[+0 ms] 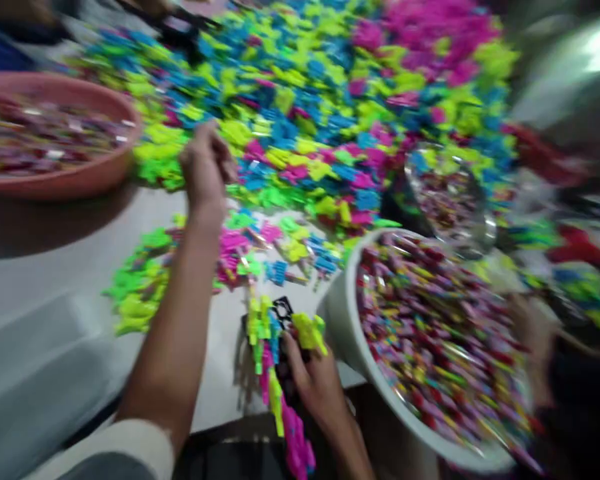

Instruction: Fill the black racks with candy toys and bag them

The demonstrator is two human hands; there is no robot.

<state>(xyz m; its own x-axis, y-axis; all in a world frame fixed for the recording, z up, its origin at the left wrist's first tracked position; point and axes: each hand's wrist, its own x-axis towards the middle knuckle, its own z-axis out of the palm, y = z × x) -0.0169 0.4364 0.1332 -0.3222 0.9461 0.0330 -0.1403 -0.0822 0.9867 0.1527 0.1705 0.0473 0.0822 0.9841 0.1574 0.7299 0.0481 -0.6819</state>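
Observation:
My left hand [206, 160] is blurred, its fingers curled in at the near edge of a big heap of bright plastic pieces [290, 127]. Whether something sits in those fingers is hidden. At the table's front edge my right hand [317, 380] grips a black rack with round holes [283, 310], the thumb lying along it. Yellow plastic pieces [307, 332] stick up beside that hand's fingers. Along the rack's left side stands a row of yellow, blue and pink pieces [267, 360]. Small pieces with clear tubes [280, 253] lie scattered just beyond the rack.
A white bucket [353, 313] full of small colourful tubes stands close on the right. Behind it is a shiny metal bowl [445, 193]. A pink tub [125, 147] is at left, above a small green and yellow pile [137, 287]. Another person's arm [535, 333] is at right.

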